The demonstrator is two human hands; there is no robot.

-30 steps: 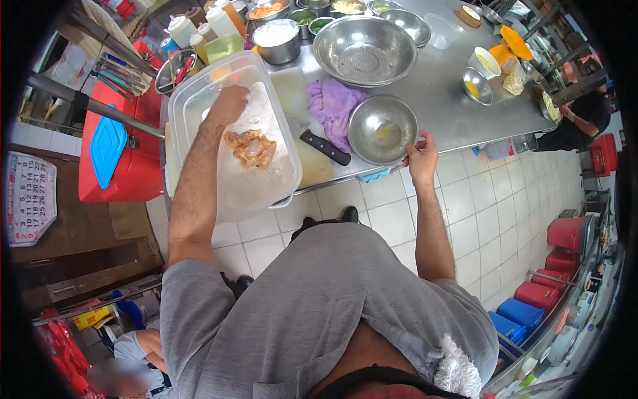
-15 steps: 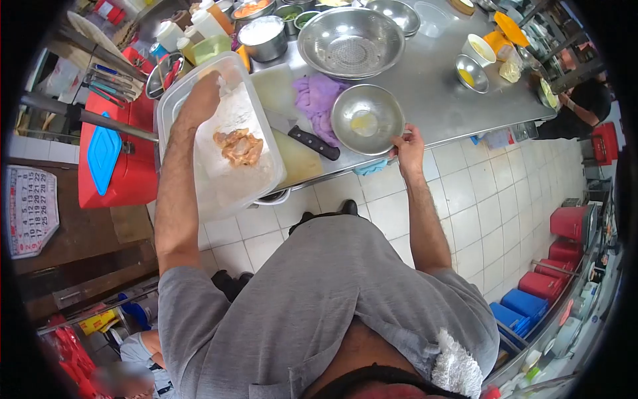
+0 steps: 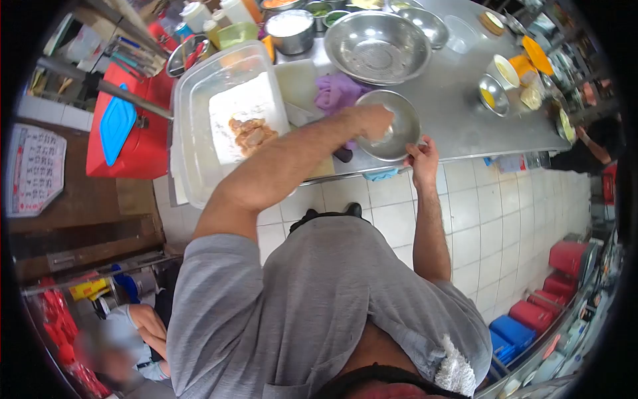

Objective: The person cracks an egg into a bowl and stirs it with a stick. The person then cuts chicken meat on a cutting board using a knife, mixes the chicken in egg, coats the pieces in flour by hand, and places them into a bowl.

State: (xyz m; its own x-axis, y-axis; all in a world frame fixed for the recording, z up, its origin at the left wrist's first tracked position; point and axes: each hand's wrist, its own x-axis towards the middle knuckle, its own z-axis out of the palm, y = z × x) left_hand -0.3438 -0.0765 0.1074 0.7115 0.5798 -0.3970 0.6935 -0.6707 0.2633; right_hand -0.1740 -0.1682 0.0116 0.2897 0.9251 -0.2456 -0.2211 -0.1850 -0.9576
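Note:
A small steel bowl (image 3: pixel 407 133) sits at the counter's near edge, with my right hand (image 3: pixel 423 158) closed on its rim. My left hand (image 3: pixel 373 123) reaches across into this bowl, fingers curled downward, whitish powder showing at the fingertips. Beneath my left forearm the knife handle (image 3: pixel 343 154) is mostly covered. Left of it stands a clear plastic tub (image 3: pixel 189 143) holding white powder (image 3: pixel 232 106) and a heap of raw, marinated-looking meat pieces (image 3: pixel 251 135). A crumpled purple cloth (image 3: pixel 337 93) lies beside the bowl.
A large steel colander (image 3: pixel 377 50) stands behind the bowl. Beyond the tub are a pot of white contents (image 3: pixel 290 33) and squeeze bottles (image 3: pixel 238 12). To the right sit a small bowl with yellow contents (image 3: pixel 493 96) and an orange scale (image 3: pixel 533 60). Another person (image 3: pixel 595 143) works at the far right.
My left hand has moved right, out of the tub and into the small steel bowl. My right hand stays on the bowl's rim. The view has shifted slightly.

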